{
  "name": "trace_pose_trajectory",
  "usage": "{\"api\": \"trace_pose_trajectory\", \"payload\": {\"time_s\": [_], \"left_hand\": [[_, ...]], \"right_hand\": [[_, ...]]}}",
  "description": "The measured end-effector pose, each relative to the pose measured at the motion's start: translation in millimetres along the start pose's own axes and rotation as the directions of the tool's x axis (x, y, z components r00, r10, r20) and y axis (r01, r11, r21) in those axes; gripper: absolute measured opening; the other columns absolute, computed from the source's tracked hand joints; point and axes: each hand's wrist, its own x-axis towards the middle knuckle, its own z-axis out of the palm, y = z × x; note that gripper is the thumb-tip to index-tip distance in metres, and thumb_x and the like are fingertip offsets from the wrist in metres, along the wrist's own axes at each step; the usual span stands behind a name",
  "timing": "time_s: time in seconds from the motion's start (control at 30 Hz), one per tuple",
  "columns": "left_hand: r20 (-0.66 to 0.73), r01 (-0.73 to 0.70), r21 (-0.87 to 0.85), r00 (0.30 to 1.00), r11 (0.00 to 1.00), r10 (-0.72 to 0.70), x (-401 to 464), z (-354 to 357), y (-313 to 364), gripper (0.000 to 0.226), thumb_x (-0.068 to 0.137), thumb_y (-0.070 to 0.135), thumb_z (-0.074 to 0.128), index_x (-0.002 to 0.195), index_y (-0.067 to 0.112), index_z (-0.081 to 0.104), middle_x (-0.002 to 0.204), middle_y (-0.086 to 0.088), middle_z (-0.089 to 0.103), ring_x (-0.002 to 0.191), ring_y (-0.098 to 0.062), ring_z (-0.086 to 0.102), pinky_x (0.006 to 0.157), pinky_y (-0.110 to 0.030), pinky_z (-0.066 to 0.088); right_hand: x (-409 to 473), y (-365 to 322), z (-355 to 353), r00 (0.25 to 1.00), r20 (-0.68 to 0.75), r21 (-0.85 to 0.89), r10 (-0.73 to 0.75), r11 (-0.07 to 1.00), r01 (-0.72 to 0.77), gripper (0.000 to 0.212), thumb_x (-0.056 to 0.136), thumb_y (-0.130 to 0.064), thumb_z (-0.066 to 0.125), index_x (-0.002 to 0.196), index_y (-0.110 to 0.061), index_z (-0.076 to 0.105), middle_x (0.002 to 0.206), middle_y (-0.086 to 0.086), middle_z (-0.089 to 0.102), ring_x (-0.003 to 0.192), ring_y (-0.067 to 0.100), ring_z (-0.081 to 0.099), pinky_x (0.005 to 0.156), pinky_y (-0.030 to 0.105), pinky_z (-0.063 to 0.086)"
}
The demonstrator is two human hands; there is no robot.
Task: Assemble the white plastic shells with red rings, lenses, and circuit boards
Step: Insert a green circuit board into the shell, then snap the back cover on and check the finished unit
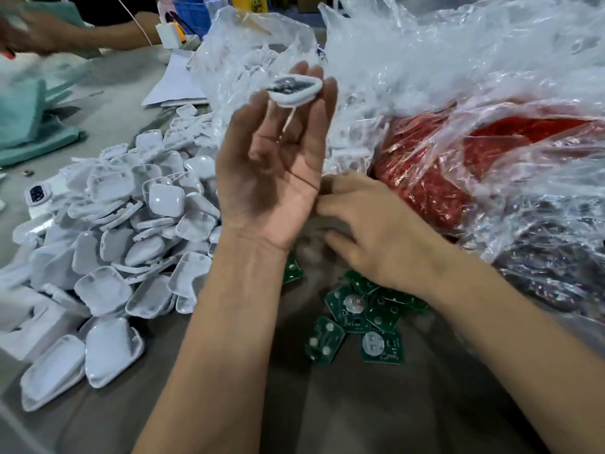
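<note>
My left hand point(271, 165) is raised palm-up in the middle of the view and pinches a white plastic shell point(294, 90) at its fingertips, with a dark part showing inside the shell. My right hand point(370, 231) is lower, palm down, just above several green circuit boards point(360, 316) on the table. Its fingers are curled and blurred, and whether they hold anything is hidden. A large heap of white shells point(131, 224) lies to the left. A clear bag of red rings point(458, 165) lies at the right.
Crumpled clear plastic bags point(425, 60) fill the back and right. Another person's hand point(32, 31) reaches in at the top left, above a teal cloth point(26, 119). White paper point(176, 80) lies behind the shell heap. Bare grey table point(327, 404) shows in front.
</note>
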Motion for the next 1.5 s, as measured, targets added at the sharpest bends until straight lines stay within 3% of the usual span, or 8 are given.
{"api": "trace_pose_trajectory", "payload": {"time_s": [0.1, 0.27, 0.43, 0.57, 0.7, 1.0, 1.23, 1.5], "left_hand": [[-0.010, -0.036, -0.058, 0.999, 0.998, 0.036, -1.4, -0.2, 8.9, 0.048, 0.086, 0.011, 0.061, 0.128, -0.010, 0.052, 0.119, -0.026, 0.060, 0.110, -0.040, 0.061, 0.085, -0.036, 0.062], [-0.030, -0.061, -0.075, 0.998, 0.995, 0.058, -1.1, -2.7, 8.4, 0.052, 0.084, 0.010, 0.062, 0.132, -0.007, 0.051, 0.118, -0.025, 0.062, 0.110, -0.039, 0.062, 0.085, -0.035, 0.061], [-0.011, -0.026, -0.069, 1.000, 0.997, 0.026, 0.2, -4.5, 4.4, 0.051, 0.084, 0.010, 0.062, 0.131, -0.007, 0.051, 0.119, -0.023, 0.061, 0.109, -0.039, 0.062, 0.086, -0.034, 0.061], [-0.007, 0.023, -0.060, 1.000, 0.998, -0.023, 0.1, -7.6, -2.2, 0.049, 0.084, 0.012, 0.061, 0.129, -0.007, 0.053, 0.120, -0.021, 0.060, 0.108, -0.038, 0.063, 0.086, -0.034, 0.061], [-0.002, 0.068, -0.033, 0.998, 0.997, -0.068, 0.5, -11.1, -11.5, 0.050, 0.082, 0.008, 0.065, 0.127, -0.010, 0.056, 0.118, -0.024, 0.062, 0.108, -0.039, 0.064, 0.083, -0.036, 0.063], [0.043, 0.172, 0.027, 0.984, 0.985, -0.173, 0.1, -16.3, -28.9, 0.065, 0.073, -0.004, 0.079, 0.133, -0.011, 0.053, 0.119, -0.028, 0.061, 0.106, -0.043, 0.065, 0.081, -0.040, 0.063], [0.032, 0.148, -0.025, 0.989, 0.989, -0.147, 1.7, -19.4, -25.2, 0.052, 0.078, 0.002, 0.070, 0.127, -0.012, 0.057, 0.121, -0.026, 0.060, 0.106, -0.042, 0.065, 0.083, -0.039, 0.063], [0.028, 0.153, 0.131, 0.987, 0.979, -0.158, 5.5, -28.9, -29.5, 0.061, 0.070, 0.000, 0.083, 0.126, -0.009, 0.060, 0.119, -0.025, 0.065, 0.111, -0.040, 0.064, 0.088, -0.038, 0.062]], "right_hand": [[14.4, -11.6, 6.8, 0.995, 0.088, -0.082, -0.049, 0.995, 0.056, 0.016, 0.089, -0.004, 0.065, 0.101, -0.008, 0.074, 0.111, 0.006, 0.060, 0.112, 0.030, 0.055, 0.090, 0.046, 0.053], [19.3, -10.2, 10.1, 0.994, 0.108, -0.145, 0.000, 0.989, 0.015, 0.004, 0.095, -0.013, 0.065, 0.094, -0.015, 0.068, 0.113, -0.004, 0.052, 0.111, 0.018, 0.052, 0.091, 0.039, 0.052], [-2.0, 7.7, -7.7, 0.989, -0.021, 0.103, 0.145, 0.985, -0.142, 0.006, 0.101, -0.019, 0.064, 0.098, -0.021, 0.059, 0.103, -0.010, 0.061, 0.090, 0.004, 0.061, 0.082, 0.025, 0.052], [-26.3, 26.7, -24.3, 0.906, -0.033, 0.630, 0.423, 0.712, -0.310, 0.003, 0.103, -0.015, 0.062, 0.101, -0.016, 0.060, 0.090, 0.005, 0.072, 0.069, 0.014, 0.074, 0.054, 0.025, 0.057], [-36.3, 37.8, -24.5, 0.856, -0.029, 0.855, 0.516, 0.456, -0.246, 0.011, 0.097, 0.001, 0.066, 0.106, -0.003, 0.062, 0.080, 0.015, 0.077, 0.071, 0.025, 0.074, 0.045, 0.025, 0.052], [-38.1, 40.1, -22.6, 0.865, -0.067, 0.917, 0.498, 0.373, -0.144, 0.029, 0.098, 0.007, 0.061, 0.115, -0.012, 0.075, 0.082, 0.008, 0.076, 0.066, 0.018, 0.068, 0.044, 0.023, 0.047], [-39.1, 41.9, -25.6, 0.854, -0.033, 0.940, 0.519, 0.307, -0.150, 0.036, 0.102, 0.006, 0.051, 0.110, -0.016, 0.078, 0.073, 0.004, 0.062, 0.067, 0.016, 0.056, 0.045, 0.024, 0.042], [-40.3, 44.6, -32.1, 0.843, -0.064, 0.970, 0.534, 0.232, -0.073, 0.032, 0.082, -0.015, 0.073, 0.113, -0.009, 0.074, 0.079, -0.001, 0.069, 0.066, 0.010, 0.052, 0.047, 0.018, 0.040]]}}
